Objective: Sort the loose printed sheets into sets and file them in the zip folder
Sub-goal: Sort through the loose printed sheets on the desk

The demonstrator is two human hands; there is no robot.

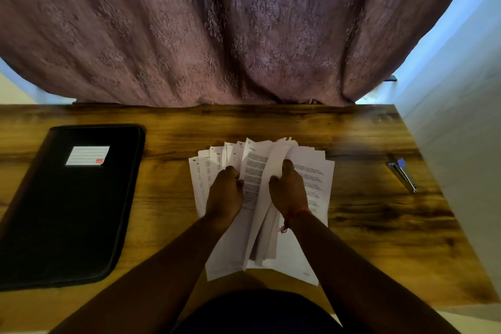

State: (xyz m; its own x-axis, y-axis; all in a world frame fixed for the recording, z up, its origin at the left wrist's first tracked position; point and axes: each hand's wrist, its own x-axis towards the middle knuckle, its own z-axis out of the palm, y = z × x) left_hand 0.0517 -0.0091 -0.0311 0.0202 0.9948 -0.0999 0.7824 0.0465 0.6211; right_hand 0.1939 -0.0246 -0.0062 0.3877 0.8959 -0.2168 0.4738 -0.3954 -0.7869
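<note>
Head view looks down on a wooden table (352, 225) where the loose printed sheets (260, 171) lie fanned at the middle, reaching toward the near edge. The left hand (225, 192) curls its fingers round one part of the fan and the right hand (288, 190) grips another, thumb tucked under a lifted page, likely to split the stack so headings can be read and sets parted. The black zip folder (67, 211) waits closed at the left edge, apparently zipped shut. A stapler (401, 175) rests near the right edge, probably for binding sets.
</note>
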